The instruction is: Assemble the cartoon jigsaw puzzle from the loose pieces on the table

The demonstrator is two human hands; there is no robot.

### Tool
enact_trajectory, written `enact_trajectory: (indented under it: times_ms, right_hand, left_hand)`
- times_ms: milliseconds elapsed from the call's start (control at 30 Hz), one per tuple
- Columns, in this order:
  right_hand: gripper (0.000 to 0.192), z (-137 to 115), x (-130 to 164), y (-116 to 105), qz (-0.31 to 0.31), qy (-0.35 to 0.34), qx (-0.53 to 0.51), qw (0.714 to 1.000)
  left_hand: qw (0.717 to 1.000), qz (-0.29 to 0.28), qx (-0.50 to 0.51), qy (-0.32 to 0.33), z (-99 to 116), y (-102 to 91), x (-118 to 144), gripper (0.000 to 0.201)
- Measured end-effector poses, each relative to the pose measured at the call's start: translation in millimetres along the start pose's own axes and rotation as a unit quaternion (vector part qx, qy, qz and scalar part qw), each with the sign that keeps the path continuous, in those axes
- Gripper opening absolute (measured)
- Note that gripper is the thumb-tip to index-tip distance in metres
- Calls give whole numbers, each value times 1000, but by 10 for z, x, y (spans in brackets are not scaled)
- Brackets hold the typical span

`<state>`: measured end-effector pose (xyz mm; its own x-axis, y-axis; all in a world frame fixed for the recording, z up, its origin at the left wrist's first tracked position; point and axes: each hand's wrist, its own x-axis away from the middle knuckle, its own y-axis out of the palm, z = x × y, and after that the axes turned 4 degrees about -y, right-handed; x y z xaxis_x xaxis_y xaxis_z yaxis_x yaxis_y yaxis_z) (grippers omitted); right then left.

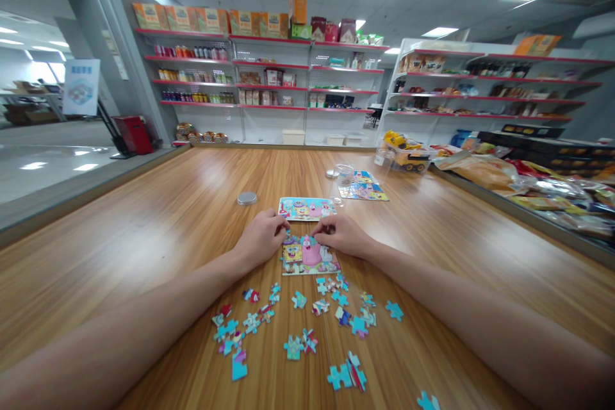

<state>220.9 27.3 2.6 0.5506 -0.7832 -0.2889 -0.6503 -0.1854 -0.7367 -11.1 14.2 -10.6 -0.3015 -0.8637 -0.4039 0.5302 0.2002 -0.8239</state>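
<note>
1. The left hand (262,237) has its fingers curled down, tips bunched on a small puzzle piece (288,238) at the top left edge of the partly built puzzle (310,256); whether they pinch the piece or only press it cannot be told.
2. The right hand (339,234) lies fingers together, tips pressing on the puzzle's top right edge, holding nothing that shows.
3. The puzzle lies flat on the wooden table (168,224), right between both hands, directly ahead of the person.
4. Just beyond the hands lies a picture card (306,208) with the same cartoon figures.
5. Nearer the person, loose pieces (307,317) are scattered over the table, many blue side up.
6. Farther off sit a round metal lid (246,198), a clear plastic cup (344,175) and a second picture card (362,186).
7. A yellow toy truck (408,152) stands at the right table edge; shelves (269,77) of goods line the back wall.
</note>
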Motion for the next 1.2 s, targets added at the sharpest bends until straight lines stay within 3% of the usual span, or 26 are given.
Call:
enact_trajectory:
  times_ms: [167,333,400,500,600,1200]
  right_hand:
    - [15,-11,12,9,7,-9,3,1000]
    - [15,19,-1,13,5,-2,-45,999]
    - [16,45,-16,11,14,-2,-72,997]
    - [15,86,-35,12,32,-3,-82,996]
    - [15,109,-38,15,37,4,-76,996]
    - [16,118,-14,25,29,0,-28,999]
  left_hand:
    - [1000,5,-8,9,2,0,5,17]
    - [989,97,-4,116,74,-41,34,19]
    - [981,72,22,176,111,-59,51,20]
    - [969,-19,54,242,138,-60,65,26]
    - [966,-57,82,239,132,-40,60,32]
    - [970,-63,93,215,150,-49,54,34]
